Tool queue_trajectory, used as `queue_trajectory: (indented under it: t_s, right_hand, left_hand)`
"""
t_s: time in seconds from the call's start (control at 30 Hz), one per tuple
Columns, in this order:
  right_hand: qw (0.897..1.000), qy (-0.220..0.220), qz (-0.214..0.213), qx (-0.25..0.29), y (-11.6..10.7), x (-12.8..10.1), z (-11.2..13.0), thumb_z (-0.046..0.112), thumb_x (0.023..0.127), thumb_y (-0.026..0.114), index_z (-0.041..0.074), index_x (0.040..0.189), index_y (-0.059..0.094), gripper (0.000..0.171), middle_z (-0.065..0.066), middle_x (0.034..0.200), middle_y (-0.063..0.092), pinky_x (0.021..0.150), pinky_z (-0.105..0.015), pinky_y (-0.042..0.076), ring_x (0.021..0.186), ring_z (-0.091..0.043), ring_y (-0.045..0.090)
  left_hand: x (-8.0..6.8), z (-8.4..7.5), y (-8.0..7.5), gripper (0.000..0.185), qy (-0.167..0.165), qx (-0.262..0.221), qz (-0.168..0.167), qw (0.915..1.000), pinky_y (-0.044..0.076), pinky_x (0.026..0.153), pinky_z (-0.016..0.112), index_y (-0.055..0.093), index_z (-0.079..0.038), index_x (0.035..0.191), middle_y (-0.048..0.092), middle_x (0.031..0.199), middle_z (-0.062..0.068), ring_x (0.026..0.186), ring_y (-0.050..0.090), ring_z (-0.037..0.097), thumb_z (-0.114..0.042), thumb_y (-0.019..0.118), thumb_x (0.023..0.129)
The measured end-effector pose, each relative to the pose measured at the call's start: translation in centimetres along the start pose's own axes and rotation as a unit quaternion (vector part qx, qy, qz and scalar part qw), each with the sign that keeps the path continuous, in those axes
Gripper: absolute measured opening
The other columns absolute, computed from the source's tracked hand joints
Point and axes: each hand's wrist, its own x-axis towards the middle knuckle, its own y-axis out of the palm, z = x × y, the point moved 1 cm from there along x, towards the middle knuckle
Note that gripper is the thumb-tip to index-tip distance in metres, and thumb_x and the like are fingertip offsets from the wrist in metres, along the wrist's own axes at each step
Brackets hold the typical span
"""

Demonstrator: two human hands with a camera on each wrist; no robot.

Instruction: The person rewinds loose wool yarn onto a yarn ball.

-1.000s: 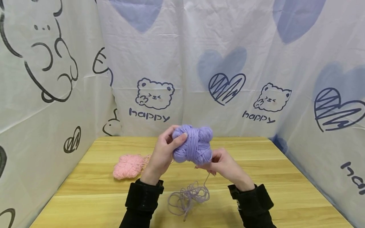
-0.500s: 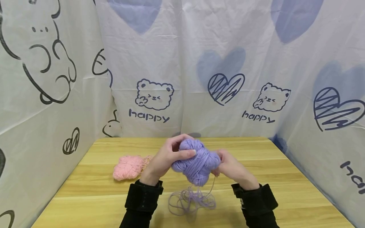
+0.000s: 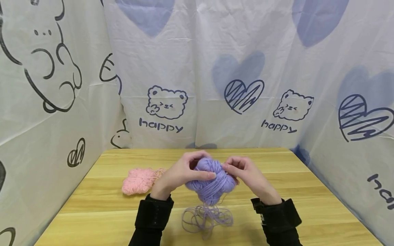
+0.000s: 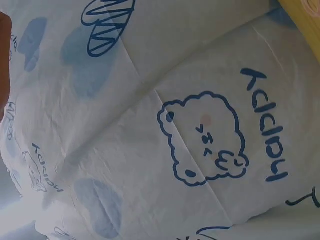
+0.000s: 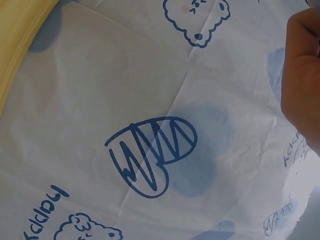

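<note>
In the head view, a lavender skein of yarn (image 3: 209,189) is held tilted above the wooden table. My left hand (image 3: 180,174) grips it from the left, thumb across the front and fingers over the far side. At the skein's upper right, my right hand (image 3: 250,177) pinches at the yarn with thumb and index finger. Below it, a loose tangle of lavender yarn (image 3: 207,218) lies on the table. Each wrist view catches just the edge of its hand, with the left hand (image 4: 4,65) and right hand (image 5: 302,80) at the border and the skein out of sight.
A pink skein of yarn (image 3: 138,181) lies on the wooden table (image 3: 101,218) at the left. Beside it is some peach yarn (image 3: 158,173), partly behind the left forearm. White printed curtains (image 3: 209,119) enclose the table at the back and sides.
The skein has been lowered and turned in the left hand. My right hand has moved from its lower right corner up to its upper right side. The loose tangle has shifted slightly.
</note>
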Motion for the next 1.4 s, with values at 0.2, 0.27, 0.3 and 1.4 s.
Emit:
queue_trajectory:
  t_s: [0.2, 0.27, 0.3, 1.4]
  right_hand:
    - [0.999, -0.042, -0.020, 0.027, 0.0, 0.0, 0.2, 0.016, 0.098, 0.054, 0.000, 0.093, 0.059, 0.018, 0.004, 0.066, 0.051, 0.045, -0.030, 0.039, 0.052, -0.010, 0.044]
    - [0.998, -0.049, -0.025, 0.028, 0.0, -0.1, 0.3, 0.015, 0.099, 0.053, 0.000, 0.096, 0.060, 0.017, 0.004, 0.064, 0.050, 0.045, -0.032, 0.037, 0.051, -0.012, 0.042]
    - [0.998, -0.049, -0.026, 0.028, 0.0, -0.1, 0.3, 0.016, 0.099, 0.053, 0.000, 0.097, 0.060, 0.017, 0.004, 0.064, 0.050, 0.045, -0.034, 0.036, 0.051, -0.012, 0.042]
    - [0.998, -0.034, 0.048, -0.010, 1.7, 0.6, -0.1, 0.016, 0.097, 0.056, -0.002, 0.101, 0.070, 0.023, -0.001, 0.066, 0.060, 0.045, -0.025, 0.046, 0.050, -0.004, 0.047]
  left_hand:
    - [0.3, 0.4, -0.1, 0.026, -0.010, 0.071, -0.043, 0.9965, 0.056, 0.071, 0.036, 0.061, -0.016, 0.104, 0.063, 0.096, 0.009, 0.084, 0.063, 0.020, -0.021, 0.075, 0.083]
    - [0.4, 0.5, -0.1, 0.026, -0.015, 0.091, -0.073, 0.9930, 0.055, 0.071, 0.035, 0.060, -0.016, 0.103, 0.063, 0.097, 0.008, 0.084, 0.063, 0.019, -0.022, 0.075, 0.083]
    - [0.4, 0.6, -0.1, 0.026, -0.017, 0.099, -0.090, 0.9908, 0.055, 0.071, 0.035, 0.060, -0.016, 0.103, 0.063, 0.098, 0.008, 0.084, 0.063, 0.018, -0.023, 0.075, 0.083]
    - [1.1, 0.4, 0.1, 0.034, 0.035, -0.010, -0.343, 0.9385, 0.059, 0.076, 0.036, 0.054, -0.007, 0.107, 0.062, 0.109, 0.013, 0.091, 0.067, 0.023, -0.026, 0.073, 0.086]
